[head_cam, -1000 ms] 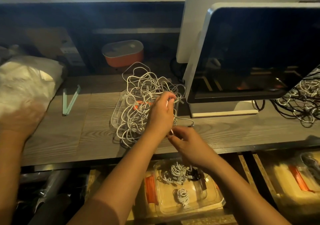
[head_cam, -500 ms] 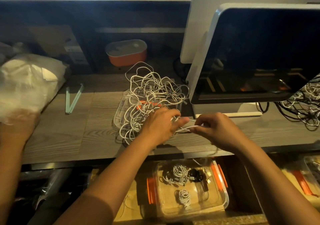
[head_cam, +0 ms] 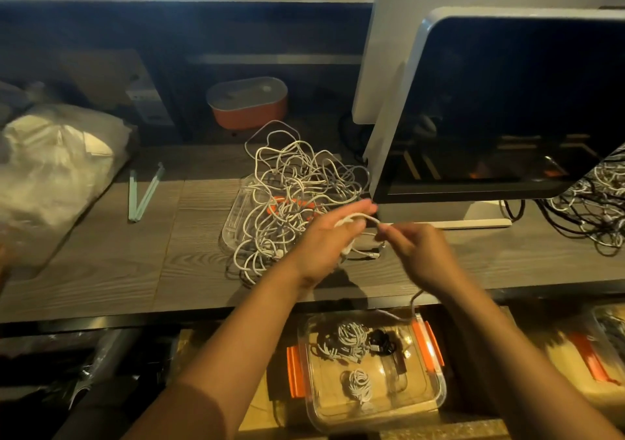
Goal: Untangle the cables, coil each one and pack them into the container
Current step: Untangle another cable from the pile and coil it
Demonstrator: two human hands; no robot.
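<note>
A tangle of white cables [head_cam: 297,186] lies heaped on a clear lid [head_cam: 233,223] on the wooden desk. My left hand [head_cam: 324,243] is just right of the heap, fingers stretched, with a white cable [head_cam: 355,218] looped over them. My right hand [head_cam: 419,250] pinches that cable's end close beside the left fingertips. Below the desk edge sits a clear container with orange clips [head_cam: 436,389]; two white coils [head_cam: 345,338] and a black coil [head_cam: 382,341] lie inside it.
A white monitor [head_cam: 507,108] stands at the right, with another cable tangle [head_cam: 595,209] beyond it. An orange-and-grey box [head_cam: 248,104] sits at the back. A white plastic bag [head_cam: 50,176] and pale green sticks [head_cam: 143,192] lie at the left. Another person's arm shows at the left edge.
My left hand has opened its fingers and the white cable now wraps over them. My right hand has moved in closer to the left hand, still pinching the cable.
</note>
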